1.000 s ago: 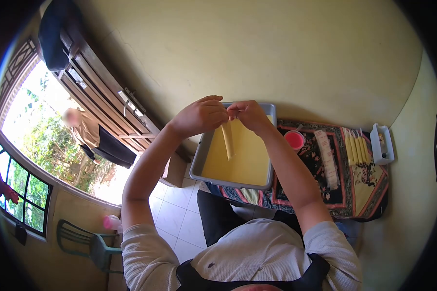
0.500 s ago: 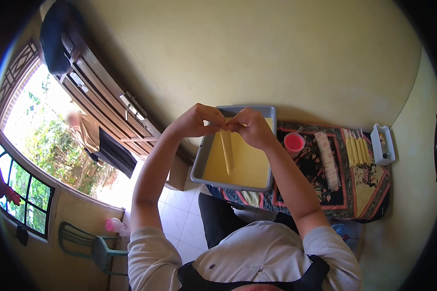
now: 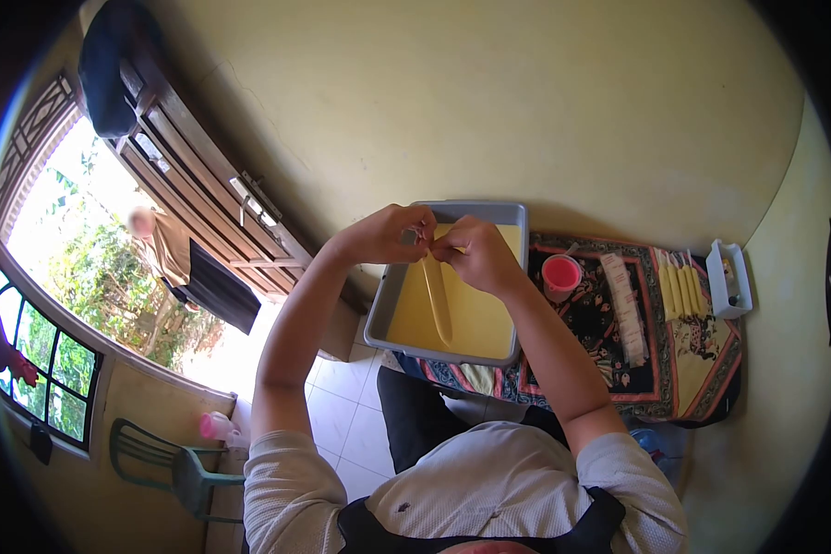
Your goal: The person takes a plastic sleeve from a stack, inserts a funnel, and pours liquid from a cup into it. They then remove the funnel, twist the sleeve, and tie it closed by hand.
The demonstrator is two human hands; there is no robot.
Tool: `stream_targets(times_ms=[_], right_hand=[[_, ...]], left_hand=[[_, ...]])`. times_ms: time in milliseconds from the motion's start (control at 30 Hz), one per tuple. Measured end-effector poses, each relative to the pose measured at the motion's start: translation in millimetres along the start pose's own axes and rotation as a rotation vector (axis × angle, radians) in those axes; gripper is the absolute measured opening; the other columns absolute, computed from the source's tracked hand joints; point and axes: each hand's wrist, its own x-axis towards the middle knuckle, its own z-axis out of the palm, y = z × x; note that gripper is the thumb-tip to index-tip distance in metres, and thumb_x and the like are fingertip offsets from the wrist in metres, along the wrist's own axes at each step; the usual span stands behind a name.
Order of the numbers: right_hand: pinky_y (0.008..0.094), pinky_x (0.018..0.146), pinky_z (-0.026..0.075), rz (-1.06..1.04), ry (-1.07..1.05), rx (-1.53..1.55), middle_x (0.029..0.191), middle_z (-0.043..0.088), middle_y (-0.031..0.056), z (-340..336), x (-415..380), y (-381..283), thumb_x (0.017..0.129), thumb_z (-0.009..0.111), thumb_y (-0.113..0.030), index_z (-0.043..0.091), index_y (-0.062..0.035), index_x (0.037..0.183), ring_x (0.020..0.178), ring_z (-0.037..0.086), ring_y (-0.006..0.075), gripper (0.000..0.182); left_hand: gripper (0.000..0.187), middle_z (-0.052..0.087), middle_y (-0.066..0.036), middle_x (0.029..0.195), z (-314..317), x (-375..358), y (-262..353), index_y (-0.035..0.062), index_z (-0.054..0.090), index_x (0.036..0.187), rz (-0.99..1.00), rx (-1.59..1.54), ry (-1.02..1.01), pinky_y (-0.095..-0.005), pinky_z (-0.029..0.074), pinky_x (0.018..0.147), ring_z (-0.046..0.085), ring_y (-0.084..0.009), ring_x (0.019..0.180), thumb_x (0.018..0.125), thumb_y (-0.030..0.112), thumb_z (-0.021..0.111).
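Note:
A long, narrow plastic bag (image 3: 438, 303) filled with something yellow hangs down from my hands, slightly tilted. My left hand (image 3: 391, 234) pinches its top end from one side, and my right hand (image 3: 480, 256) pinches the same end from the other, the fingertips meeting. Exactly how the plastic is twisted or knotted there is too small to tell. Below the bag is a grey rectangular tub (image 3: 375, 319) with yellow liquid (image 3: 485, 319) in it. To the right of the tub stands a pink cup (image 3: 561, 273).
Several filled yellow bags (image 3: 681, 288) lie in a row on the patterned cloth (image 3: 577, 369), beside a white basket (image 3: 730, 286). A strip of flat plastic packaging (image 3: 624, 309) lies nearer. Leftward are an open wooden door (image 3: 222, 198), a person (image 3: 175, 249) outside and a green chair (image 3: 194, 480).
Both hands have shifted slightly, their fingers still together at the bag's top. The bag hangs a little lower, its bottom end now nearer the tub's front edge.

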Motion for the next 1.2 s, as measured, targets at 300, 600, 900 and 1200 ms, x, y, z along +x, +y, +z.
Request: stream_targets(times_ms=[300, 600, 900, 1200], right_hand=[[0.0452, 0.094, 0.053, -0.299, 0.031, -0.315, 0.094, 0.072, 0.0066, 12, -11, 8, 0.079, 0.078, 0.0, 0.081, -0.0065, 0.098, 0.107, 0.063, 0.032, 0.02], [0.0448, 0.098, 0.053, -0.532, 0.037, -0.514, 0.099, 0.071, 0.0068, 18, -16, 25, 0.084, 0.076, -0.007, 0.081, -0.0042, 0.104, 0.112, 0.063, 0.0296, 0.021], [0.0415, 0.084, 0.06, 0.368, -0.006, -0.019, 0.091, 0.082, 0.0139, 19, -10, 48, 0.09, 0.082, -0.009, 0.087, -0.0068, 0.101, 0.09, 0.077, 0.0313, 0.012], [0.0435, 0.083, 0.059, 0.062, 0.159, -0.306, 0.083, 0.075, 0.0144, 18, -17, 32, 0.088, 0.08, -0.009, 0.081, -0.002, 0.089, 0.086, 0.071, 0.0373, 0.007]], left_hand=[[0.027, 0.066, -0.006, 0.108, 10, 8, -50, 0.0034, 0.052, 0.114, -0.094, -0.397, -0.126, -0.032, 0.053, 0.099, 0.063, -0.0135, 0.106, 0.097, -0.004, 0.072], [0.026, 0.063, -0.003, 0.1, 17, 17, -64, 0.0062, 0.053, 0.114, -0.14, -0.194, -0.181, -0.0303, 0.052, 0.086, 0.059, -0.0117, 0.096, 0.096, 0.002, 0.072], [0.025, 0.066, -0.008, 0.084, 45, 21, -34, 0.005, 0.055, 0.101, -0.178, 0.061, 0.145, -0.0351, 0.051, 0.066, 0.058, -0.0183, 0.071, 0.092, 0.014, 0.077], [0.022, 0.064, -0.003, 0.085, 62, 32, -48, 0.0051, 0.063, 0.101, -0.388, -0.16, 0.245, -0.0344, 0.049, 0.067, 0.061, -0.0171, 0.075, 0.094, 0.018, 0.079]])
